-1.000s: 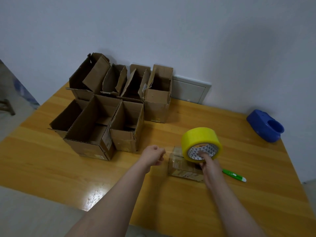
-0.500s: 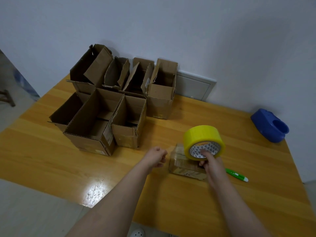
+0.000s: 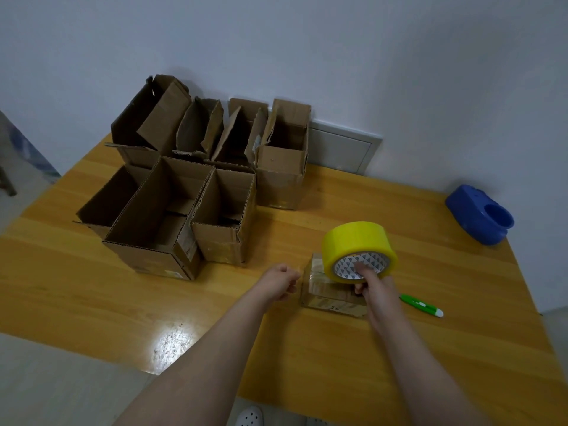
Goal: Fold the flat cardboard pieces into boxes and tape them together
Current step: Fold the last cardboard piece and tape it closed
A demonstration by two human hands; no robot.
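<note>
A small closed cardboard box [image 3: 325,295] lies on the wooden table [image 3: 399,348] in front of me. My right hand [image 3: 373,287] holds a big yellow tape roll [image 3: 353,244] above the box, with a finger hooked through its core. My left hand [image 3: 281,279] pinches the free end of the clear tape just left of the box; the strip stretches from the roll towards it.
Several open cardboard boxes [image 3: 184,210] stand in two rows at the table's back left, by the wall. A green and white cutter [image 3: 421,305] lies right of the small box. A blue tape dispenser [image 3: 479,215] sits at the far right edge.
Both hands have stayed in nearly the same place. The camera has tilted slightly, so the scene has shifted in view.
</note>
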